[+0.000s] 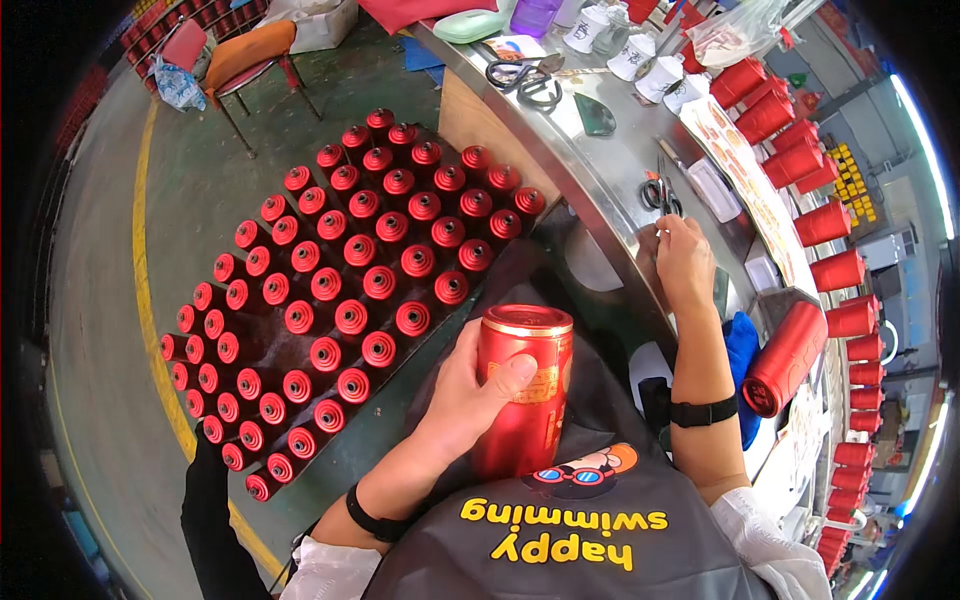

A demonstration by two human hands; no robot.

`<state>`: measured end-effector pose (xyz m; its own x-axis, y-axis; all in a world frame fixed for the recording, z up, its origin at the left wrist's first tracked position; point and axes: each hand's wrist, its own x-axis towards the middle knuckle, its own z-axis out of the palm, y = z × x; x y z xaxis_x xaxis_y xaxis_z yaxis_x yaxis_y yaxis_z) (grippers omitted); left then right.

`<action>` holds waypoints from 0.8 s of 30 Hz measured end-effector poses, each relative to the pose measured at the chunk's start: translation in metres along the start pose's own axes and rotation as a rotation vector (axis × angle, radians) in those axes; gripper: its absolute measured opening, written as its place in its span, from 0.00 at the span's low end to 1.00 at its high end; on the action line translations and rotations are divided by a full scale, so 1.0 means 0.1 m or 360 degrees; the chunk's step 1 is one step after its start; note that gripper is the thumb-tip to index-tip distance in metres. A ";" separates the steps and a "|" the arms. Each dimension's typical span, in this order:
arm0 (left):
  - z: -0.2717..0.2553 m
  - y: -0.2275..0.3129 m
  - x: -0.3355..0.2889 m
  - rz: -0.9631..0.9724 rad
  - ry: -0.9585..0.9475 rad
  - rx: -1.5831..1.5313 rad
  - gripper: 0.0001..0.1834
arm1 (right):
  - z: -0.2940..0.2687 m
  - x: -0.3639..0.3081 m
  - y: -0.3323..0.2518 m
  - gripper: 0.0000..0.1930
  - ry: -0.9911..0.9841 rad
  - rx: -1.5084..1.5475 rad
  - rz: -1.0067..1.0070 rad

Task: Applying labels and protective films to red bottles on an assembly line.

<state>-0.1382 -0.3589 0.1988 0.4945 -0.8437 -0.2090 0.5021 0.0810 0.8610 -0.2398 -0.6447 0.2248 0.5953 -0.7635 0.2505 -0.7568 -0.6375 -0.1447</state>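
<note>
My left hand [462,400] is wrapped round a red can-shaped container [520,440] with gold decoration, its round rimmed end facing up. It stands upright in front of my dark apron [590,540]. My right hand [685,255] is at the metal table [600,170], fingers bent and drawn together. A small shiny bit shows at the fingertips, too small to name. Just beyond them lies a pair of dark-handled scissors [658,190]; whether the fingers touch it, I cannot tell. Near my right forearm a second red can-shaped container [787,360] lies tilted beside a blue cloth [738,360].
Left of me, rows of red cylinders with stepped tops [360,250] stand close together near the floor. Larger black scissors [525,85], white jars [630,57] and a printed sheet [740,165] lie farther along the table. Red containers [825,222] line the right. An orange chair [250,55] stands behind.
</note>
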 end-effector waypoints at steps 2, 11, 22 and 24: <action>0.00 0.00 -0.01 0.0006 -0.0010 0.0024 0.33 | 0.01 0.00 0.00 0.09 -0.0005 -0.0043 0.0014; 0.01 0.00 -0.04 -0.0005 0.0013 0.0019 0.33 | 0.06 0.04 0.07 0.09 0.0144 0.0019 -0.0023; 0.02 -0.08 0.04 -0.0017 -0.0010 0.0099 0.33 | -0.50 -0.83 -0.94 0.05 -0.0297 0.2625 -0.0427; 0.01 -0.09 0.05 0.0018 -0.0030 0.0119 0.34 | -0.46 -0.91 -1.01 0.07 -0.0307 0.2559 -0.0614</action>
<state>-0.1409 -0.3647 0.1906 0.4862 -0.8527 -0.1909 0.4419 0.0515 0.8956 -0.2306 -0.5061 0.2607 0.7840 -0.4689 0.4068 0.3917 -0.1348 -0.9102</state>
